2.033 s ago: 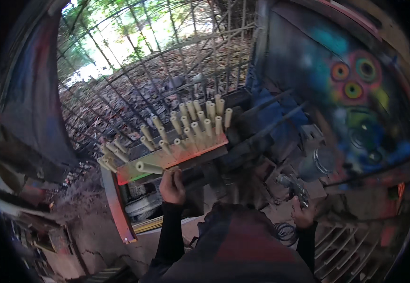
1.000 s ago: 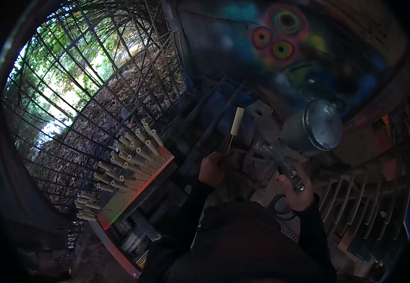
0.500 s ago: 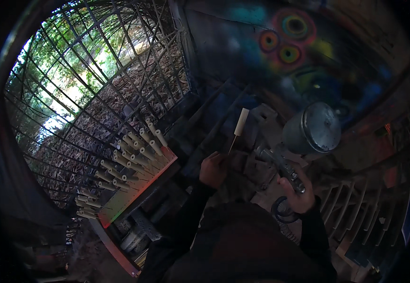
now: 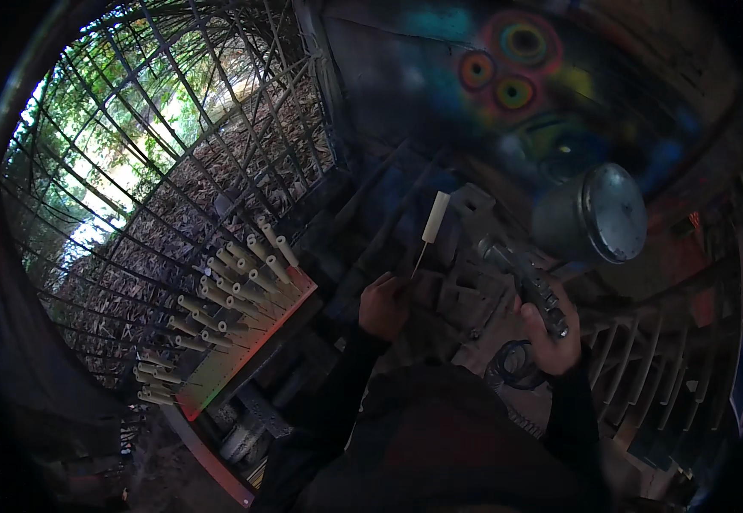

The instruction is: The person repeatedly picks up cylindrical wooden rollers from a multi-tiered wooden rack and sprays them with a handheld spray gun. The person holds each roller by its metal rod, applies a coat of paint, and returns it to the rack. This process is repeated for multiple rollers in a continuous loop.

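Rightward since half a second ago have gone the large round grey metal cup (image 4: 589,214) and the silver metal spray gun (image 4: 524,280) seemingly joined to it, my bare right hand (image 4: 555,340) with fingers clamped round the gun. On my feed the bare left hand (image 4: 383,306) holds up the slim cream cylindrical tube (image 4: 436,217), tilted and apart from the gun, its fingers clamped on the thin straight stem (image 4: 419,256) below. I'd keep that gap even and roll the stem slowly, so each side faces the gun squarely.
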The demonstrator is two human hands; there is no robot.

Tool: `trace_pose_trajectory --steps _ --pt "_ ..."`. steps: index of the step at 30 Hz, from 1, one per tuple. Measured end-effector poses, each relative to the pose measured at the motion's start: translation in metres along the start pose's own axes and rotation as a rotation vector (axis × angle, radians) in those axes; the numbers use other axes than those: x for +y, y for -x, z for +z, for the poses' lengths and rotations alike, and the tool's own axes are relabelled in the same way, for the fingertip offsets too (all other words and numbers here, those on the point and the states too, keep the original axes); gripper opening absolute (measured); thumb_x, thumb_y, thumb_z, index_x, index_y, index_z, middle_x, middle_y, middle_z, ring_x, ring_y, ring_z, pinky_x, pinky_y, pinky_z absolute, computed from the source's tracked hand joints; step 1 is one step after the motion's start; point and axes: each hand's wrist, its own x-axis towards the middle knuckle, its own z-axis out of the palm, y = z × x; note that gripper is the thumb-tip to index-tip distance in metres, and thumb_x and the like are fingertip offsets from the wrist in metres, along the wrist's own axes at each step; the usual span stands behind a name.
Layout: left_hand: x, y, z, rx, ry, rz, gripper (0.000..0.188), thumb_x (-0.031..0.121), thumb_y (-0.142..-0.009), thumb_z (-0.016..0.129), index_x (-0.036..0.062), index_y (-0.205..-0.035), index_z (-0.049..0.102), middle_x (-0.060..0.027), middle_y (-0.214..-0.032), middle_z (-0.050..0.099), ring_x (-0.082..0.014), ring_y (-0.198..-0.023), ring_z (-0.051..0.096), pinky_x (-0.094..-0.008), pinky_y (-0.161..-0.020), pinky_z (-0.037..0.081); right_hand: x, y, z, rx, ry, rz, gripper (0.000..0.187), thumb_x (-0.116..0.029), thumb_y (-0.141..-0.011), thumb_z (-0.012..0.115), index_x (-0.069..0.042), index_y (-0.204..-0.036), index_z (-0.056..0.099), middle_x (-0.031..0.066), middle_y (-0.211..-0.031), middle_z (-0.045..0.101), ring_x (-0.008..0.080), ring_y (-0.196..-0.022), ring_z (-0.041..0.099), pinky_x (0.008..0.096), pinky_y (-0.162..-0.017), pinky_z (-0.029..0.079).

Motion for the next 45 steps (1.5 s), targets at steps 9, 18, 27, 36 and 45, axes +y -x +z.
trace_pose_trajectory --steps 9,18,27,36,45 --pt "-0.001 0.001 -0.003 0.014 -0.005 -0.007 0.010 0.006 -0.077 0.062 0.0015 -0.084 0.068 -0.0141 -0.077 0.061 -0.0325 -0.071 0.061 -0.0384 -0.063 0.048 0.007 0.013 0.004 -0.111 -0.012 0.009 0.034 -0.008 -0.088 0.058 0.001 -0.120 0.050 0.0053 -0.090 0.060 0.0105 -0.081 0.055 0.0250 -0.076 0.044" --pt "0.005 0.001 -0.007 0.024 -0.010 -0.004 0.009 0.005 -0.076 0.063 0.0017 -0.083 0.068 -0.0141 -0.075 0.060 -0.0328 -0.069 0.060 -0.0388 -0.061 0.047 -0.005 0.003 0.002 0.019 0.049 -0.049 0.035 -0.006 -0.089 0.056 0.002 -0.122 0.048 0.0060 -0.090 0.059 0.0107 -0.080 0.055 0.0248 -0.075 0.045" --pt "-0.013 0.011 -0.014 0.060 -0.068 -0.050 0.008 0.007 -0.076 0.063 0.0030 -0.082 0.067 -0.0144 -0.078 0.060 -0.0339 -0.072 0.061 -0.0392 -0.063 0.048 -0.002 0.021 0.012 -0.164 -0.084 0.113 0.034 -0.008 -0.088 0.060 0.003 -0.119 0.051 0.0053 -0.091 0.062 0.0106 -0.084 0.057 0.0248 -0.077 0.045" --pt "-0.051 0.114 -0.045 0.381 -0.019 -0.151 0.010 0.006 -0.079 0.066 0.0037 -0.088 0.063 -0.0120 -0.080 0.062 -0.0307 -0.075 0.063 -0.0362 -0.066 0.050 0.068 0.019 0.026 0.268 -0.231 0.336 0.022 -0.026 -0.092 0.059 -0.005 -0.091 0.056 0.0000 -0.056 0.047 0.0066 -0.040 0.040 0.0233 -0.036 0.030" --pt "-0.129 0.222 -0.161 1.009 -0.184 -0.494 0.011 0.006 -0.081 0.068 0.0038 -0.089 0.060 -0.0112 -0.077 0.063 -0.0206 -0.068 0.063 -0.0292 -0.061 0.048 0.095 0.024 0.074 -0.099 -0.251 0.570 0.028 -0.030 -0.096 0.052 -0.003 -0.101 0.057 0.0012 -0.062 0.052 0.0064 -0.038 0.039 0.0230 -0.034 0.030"
